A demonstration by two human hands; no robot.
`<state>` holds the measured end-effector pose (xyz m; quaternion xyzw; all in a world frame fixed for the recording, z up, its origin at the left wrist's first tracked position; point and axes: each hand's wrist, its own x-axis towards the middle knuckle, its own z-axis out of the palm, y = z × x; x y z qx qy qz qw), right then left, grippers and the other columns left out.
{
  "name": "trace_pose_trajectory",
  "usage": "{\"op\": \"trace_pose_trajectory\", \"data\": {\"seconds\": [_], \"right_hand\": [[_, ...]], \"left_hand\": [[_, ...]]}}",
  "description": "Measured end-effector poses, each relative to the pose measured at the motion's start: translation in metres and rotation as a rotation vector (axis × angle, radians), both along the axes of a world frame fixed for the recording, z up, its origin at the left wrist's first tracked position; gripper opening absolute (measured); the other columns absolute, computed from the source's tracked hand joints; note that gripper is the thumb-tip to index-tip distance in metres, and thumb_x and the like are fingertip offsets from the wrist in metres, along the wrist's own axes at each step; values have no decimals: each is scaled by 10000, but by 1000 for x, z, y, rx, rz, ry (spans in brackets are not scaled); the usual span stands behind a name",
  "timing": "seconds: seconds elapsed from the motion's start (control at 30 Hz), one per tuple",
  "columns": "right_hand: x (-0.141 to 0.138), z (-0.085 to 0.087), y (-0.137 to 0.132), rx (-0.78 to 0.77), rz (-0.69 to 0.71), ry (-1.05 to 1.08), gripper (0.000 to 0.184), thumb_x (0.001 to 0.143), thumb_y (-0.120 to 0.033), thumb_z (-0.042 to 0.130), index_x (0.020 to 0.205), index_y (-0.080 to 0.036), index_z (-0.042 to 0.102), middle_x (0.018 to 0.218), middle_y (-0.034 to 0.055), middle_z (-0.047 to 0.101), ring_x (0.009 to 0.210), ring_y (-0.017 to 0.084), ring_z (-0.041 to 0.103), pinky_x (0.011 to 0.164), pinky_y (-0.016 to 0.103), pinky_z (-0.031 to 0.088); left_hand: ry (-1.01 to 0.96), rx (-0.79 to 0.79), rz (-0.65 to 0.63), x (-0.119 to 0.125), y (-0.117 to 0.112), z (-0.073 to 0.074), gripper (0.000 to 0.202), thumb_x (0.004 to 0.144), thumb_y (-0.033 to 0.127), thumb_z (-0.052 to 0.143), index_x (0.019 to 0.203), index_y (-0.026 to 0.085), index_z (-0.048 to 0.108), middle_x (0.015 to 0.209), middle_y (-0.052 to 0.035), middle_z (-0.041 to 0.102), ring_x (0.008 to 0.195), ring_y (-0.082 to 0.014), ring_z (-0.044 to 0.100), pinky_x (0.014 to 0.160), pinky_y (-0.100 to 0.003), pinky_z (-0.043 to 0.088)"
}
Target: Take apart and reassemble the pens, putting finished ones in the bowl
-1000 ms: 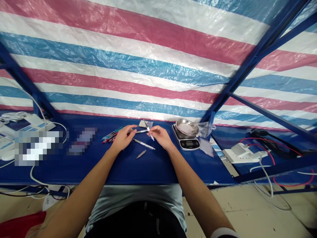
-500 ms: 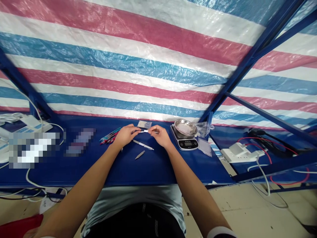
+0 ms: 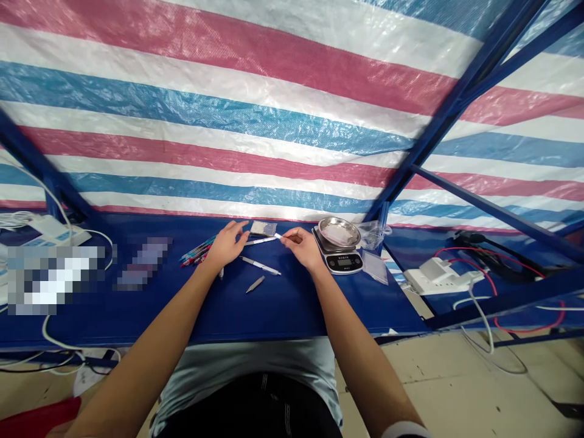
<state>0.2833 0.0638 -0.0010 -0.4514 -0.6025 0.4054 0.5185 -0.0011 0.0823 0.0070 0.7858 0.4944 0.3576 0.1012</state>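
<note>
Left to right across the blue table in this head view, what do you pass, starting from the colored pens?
Colored pens, left hand, lying pen, right hand, kitchen scale, clear plastic bag.

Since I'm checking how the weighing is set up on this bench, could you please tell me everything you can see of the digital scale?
The digital scale is a compact, low unit with a pale metallic top and a black front panel; its display is too small to read. A shiny steel dish sits on its platform, holding something pale. It stands on the blue tabletop, just right of the person's right hand, which does not appear to touch it. A clear plastic bag lies close by at its back right.
</note>
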Motion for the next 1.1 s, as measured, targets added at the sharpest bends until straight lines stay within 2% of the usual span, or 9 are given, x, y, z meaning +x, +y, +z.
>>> {"op": "trace_pose_trajectory", "data": {"seconds": [0.1, 0.23, 0.33, 0.43, 0.63, 0.8, 0.9, 1.0, 1.1], "right_hand": [[-20, 3, -16, -10, 129, -40, 365, 784, -517, 853, 922, -222, 688, 884, 33, 750, 784, 199, 691, 705, 326, 570], [-45, 5, -33, 39, 318, -149, 260, 857, -445, 805, 973, -223, 737, 916, 37, 762, 823, 201, 709, 770, 333, 570], [-60, 7, -41, 152, 341, -276, 142, 909, -359, 762, 996, -246, 753, 965, 34, 762, 846, 197, 706, 809, 330, 557], [-74, 10, -47, 262, 353, -367, 113, 932, -296, 743, 1038, -258, 747, 1016, 35, 749, 884, 196, 701, 834, 319, 548], [-99, 6, -51, 410, 343, -489, 164, 995, -188, 620, 1093, -257, 732, 1237, 79, 681, 1010, 206, 690, 931, 338, 560], [-114, 0, -44, 418, 293, -487, 176, 966, -163, 648, 1086, -239, 751, 1289, 92, 663, 1061, 213, 690, 972, 351, 569], [-113, 1, -44, 374, 329, -387, 295, 981, -194, 644, 1256, -257, 730, 1309, 93, 686, 1033, 212, 704, 942, 352, 590], [-107, 6, -49, 357, 325, -314, 455, 1027, -213, 575, 1471, -302, 621, 1313, 79, 713, 1103, 216, 715, 1019, 372, 577], [-102, 11, -53, 403, 358, -330, 439, 1046, -186, 539, 1457, -307, 635, 1319, 69, 728, 1219, 222, 694, 1101, 396, 539]], "left_hand": [[-90, -4, -17, -13, -19, 2, 507, 1089, 392, 399, 1493, 167, 606, 1055, -102, 674, 1020, -266, 657, 1015, -409, 502], [-143, -34, 9, -31, -35, 2, 491, 1091, 425, 421, 1471, 190, 624, 1084, -93, 723, 1037, -260, 674, 1013, -403, 500], [-285, -105, 45, -38, -36, 2, 492, 1076, 512, 462, 1413, 218, 668, 1018, -68, 742, 847, -219, 668, 835, -349, 526], [-546, -214, 48, -40, -32, 1, 525, 1033, 583, 527, 1349, 202, 700, 908, -43, 696, 627, -148, 546, 606, -286, 450], [-832, -407, -45, -39, -25, -2, 534, 961, 499, 581, 1371, 178, 701, 994, -78, 683, 564, -100, 429, 457, -238, 271], [-863, -357, -58, -40, -23, -3, 461, 945, 465, 626, 1285, 173, 734, 1057, -110, 726, 674, -135, 546, 516, -248, 376], [-873, -319, -49, -41, -24, -1, 440, 943, 486, 679, 1253, 181, 744, 1098, -116, 756, 769, -154, 608, 604, -263, 455], [-897, -298, -28, -41, -27, 4, 445, 943, 515, 709, 1252, 196, 747, 1181, -121, 774, 866, -172, 659, 717, -286, 520], [-926, -282, -10, -41, -30, 8, 487, 912, 555, 755, 1239, 194, 754, 1236, -137, 781, 932, -199, 698, 831, -337, 563]]}}
